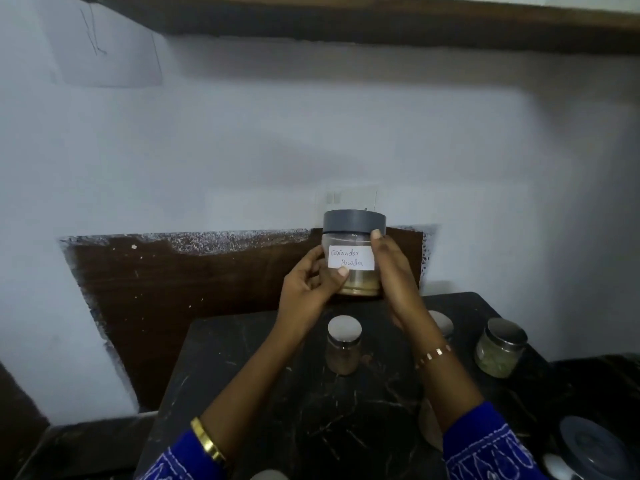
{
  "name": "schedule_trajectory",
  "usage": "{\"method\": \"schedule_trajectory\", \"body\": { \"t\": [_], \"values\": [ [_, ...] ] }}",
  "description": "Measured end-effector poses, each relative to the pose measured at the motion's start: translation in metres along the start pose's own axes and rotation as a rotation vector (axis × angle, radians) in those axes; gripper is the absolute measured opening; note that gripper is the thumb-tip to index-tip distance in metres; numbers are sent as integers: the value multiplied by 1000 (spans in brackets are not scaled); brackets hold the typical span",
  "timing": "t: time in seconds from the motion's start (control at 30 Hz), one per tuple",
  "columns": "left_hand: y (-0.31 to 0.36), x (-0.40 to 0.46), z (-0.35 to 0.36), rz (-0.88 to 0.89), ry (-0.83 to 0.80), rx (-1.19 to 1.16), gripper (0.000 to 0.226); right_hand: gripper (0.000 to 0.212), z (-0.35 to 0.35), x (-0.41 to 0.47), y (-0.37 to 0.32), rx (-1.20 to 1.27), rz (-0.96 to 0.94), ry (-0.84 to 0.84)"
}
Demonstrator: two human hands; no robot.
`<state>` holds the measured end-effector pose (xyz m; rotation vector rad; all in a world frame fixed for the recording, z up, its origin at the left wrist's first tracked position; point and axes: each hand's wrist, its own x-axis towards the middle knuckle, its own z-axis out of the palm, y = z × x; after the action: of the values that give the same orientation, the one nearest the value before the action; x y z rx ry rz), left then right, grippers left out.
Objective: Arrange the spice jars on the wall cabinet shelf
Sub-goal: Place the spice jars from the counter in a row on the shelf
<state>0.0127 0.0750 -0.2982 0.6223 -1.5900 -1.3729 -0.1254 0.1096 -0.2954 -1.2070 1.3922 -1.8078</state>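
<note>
**Coriander jar in hand, nothing visibly shelved yet**

Coriander powder jar: grey lid, handwritten label, a little tan powder at the bottom. It's held upright in mid-air above the far edge of the tabletop, in front of the wall, label facing the camera. Well below the wooden shelf that runs along the top of the view.

Grip: both hands are on it. Left hand wraps the lower left side, thumb across the front under the label. Right hand clasps the right side, thumb tip up at the lid rim. Fingers are curled around the jar on both sides; neither hand is free.

Still on the tabletop: a small silver-lid jar near the centre, directly below the held one; another jar mostly hidden behind the right wrist; a green-filled jar toward the right edge. Grey-lidded container at the near right corner; can't tell if it's part of the set.

Status, my read: early. Only the shelf's underside shows, so its contents can't be seen. At least three jars remain plus the one in hand.
</note>
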Motion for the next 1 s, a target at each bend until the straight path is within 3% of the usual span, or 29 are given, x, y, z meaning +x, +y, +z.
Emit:
{"method": "schedule_trajectory", "body": {
  "t": [0.17,0.47,0.57,0.73,1.0],
  "values": [
    [53,39,-4,130,62,20,60,47,11,38,-56,-23,-93,-41],
    [166,105,-12,513,167,192,57,54,33,107,-179,21,-350,-1],
    [206,130,-10,605,171,210,59,48,37,128,-223,-3,-443,31],
    [262,177,-13,676,183,331,58,35,45,167,-280,-121,-568,72],
    [294,239,-29,635,178,579,49,52,65,239,-297,-295,-552,69]
  ]
}}
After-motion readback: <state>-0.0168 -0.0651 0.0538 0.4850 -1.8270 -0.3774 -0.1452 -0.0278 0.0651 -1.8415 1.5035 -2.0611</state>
